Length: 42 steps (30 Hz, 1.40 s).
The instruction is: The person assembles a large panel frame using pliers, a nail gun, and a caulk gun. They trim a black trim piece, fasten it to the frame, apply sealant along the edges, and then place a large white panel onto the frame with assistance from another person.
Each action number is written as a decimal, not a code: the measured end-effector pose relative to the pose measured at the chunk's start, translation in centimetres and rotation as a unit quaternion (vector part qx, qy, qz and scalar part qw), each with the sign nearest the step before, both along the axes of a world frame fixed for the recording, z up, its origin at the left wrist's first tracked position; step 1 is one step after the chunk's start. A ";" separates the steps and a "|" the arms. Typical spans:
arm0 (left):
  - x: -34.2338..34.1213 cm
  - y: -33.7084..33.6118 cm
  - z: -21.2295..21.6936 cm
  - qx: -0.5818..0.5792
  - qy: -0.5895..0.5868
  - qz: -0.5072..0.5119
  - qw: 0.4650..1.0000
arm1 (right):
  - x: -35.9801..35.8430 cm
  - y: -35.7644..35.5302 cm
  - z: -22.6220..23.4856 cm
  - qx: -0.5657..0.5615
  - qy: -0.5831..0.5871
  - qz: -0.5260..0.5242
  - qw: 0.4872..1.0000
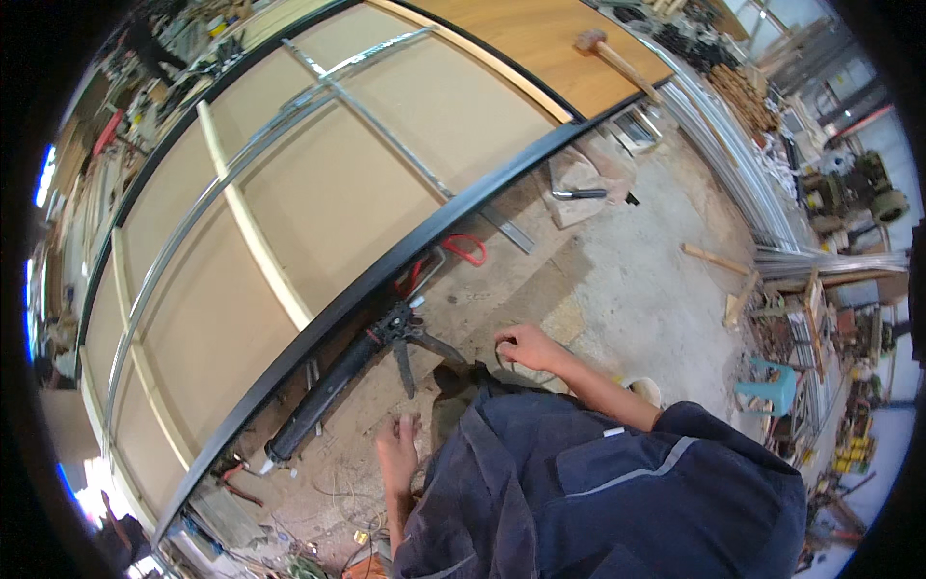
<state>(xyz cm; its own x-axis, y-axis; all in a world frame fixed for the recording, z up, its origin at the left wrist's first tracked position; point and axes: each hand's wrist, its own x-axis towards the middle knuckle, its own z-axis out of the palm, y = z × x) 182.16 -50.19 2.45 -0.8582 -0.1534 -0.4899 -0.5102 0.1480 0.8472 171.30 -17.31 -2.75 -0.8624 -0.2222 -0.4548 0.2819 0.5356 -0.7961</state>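
My right hand (pixel 526 348) is in front of my body, above the floor, its fingers curled in. Whatever those fingers may hold is too small to make out. Lower and to the left, my left hand (pixel 396 442) has loosely bent fingers that stand a little apart, with nothing visible in them. Ahead of both hands a black caulking gun (pixel 326 394) lies slanted beside the panel's black frame edge (pixel 386 267). Its handle and trigger point toward me, and neither hand touches it. Red-handled pliers (pixel 238 482) lie near its nozzle end.
A large framed panel (pixel 338 198) with wooden battens and metal strips fills the left. A mallet (pixel 615 66) rests on its wood-coloured part. A red-handled tool (pixel 465 251) lies beneath the edge. Metal tubes (pixel 738 164) and a teal stool (pixel 769 387) are at right.
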 end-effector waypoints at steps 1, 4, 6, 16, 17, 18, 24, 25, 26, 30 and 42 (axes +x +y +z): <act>-1.8 0.7 0.8 0.005 0.009 -0.013 1.000 | 0.5 1.4 -0.3 0.011 0.013 -0.007 1.000; -6.7 2.8 4.9 -0.056 0.041 -0.076 0.995 | 1.2 5.3 -0.1 0.018 -0.015 -0.038 0.999; -9.0 3.5 4.7 -0.037 0.078 -0.068 0.994 | 2.7 8.6 -1.8 0.005 0.004 -0.081 0.997; -26.3 19.6 9.9 -0.180 0.358 -0.139 0.906 | -1.7 23.2 -4.3 -0.028 -0.077 -0.209 0.974; -28.4 22.0 9.8 -0.187 0.358 -0.139 0.904 | -2.7 24.7 -4.7 -0.031 -0.084 -0.217 0.972; -30.5 24.7 9.6 -0.192 0.359 -0.138 0.903 | -3.6 26.5 -5.0 -0.032 -0.091 -0.223 0.970; -43.9 39.1 7.5 -0.096 0.240 -0.138 0.956 | -9.5 36.7 -7.7 -0.029 -0.152 -0.215 0.964; -46.1 40.9 7.4 -0.056 0.196 -0.112 0.973 | -10.2 38.3 -7.9 -0.036 -0.149 -0.212 0.965; -48.3 42.2 6.9 -0.016 0.152 -0.086 0.985 | -10.7 39.7 -8.0 -0.044 -0.146 -0.212 0.965; -55.4 43.8 1.1 -0.055 0.216 0.041 0.974 | -12.4 44.5 -8.7 -0.067 -0.178 -0.260 0.947; -60.9 48.0 -0.6 -0.329 0.327 0.057 0.884 | -10.0 48.3 -13.9 -0.095 -0.268 -0.303 0.910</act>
<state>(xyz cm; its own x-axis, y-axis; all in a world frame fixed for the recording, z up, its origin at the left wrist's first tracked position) 121.24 -2.22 1.84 -0.8857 -0.3245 0.3319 0.0129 0.6976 0.7164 161.32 31.01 -16.62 -0.5182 0.1014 -0.8492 0.8545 0.0204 -0.5190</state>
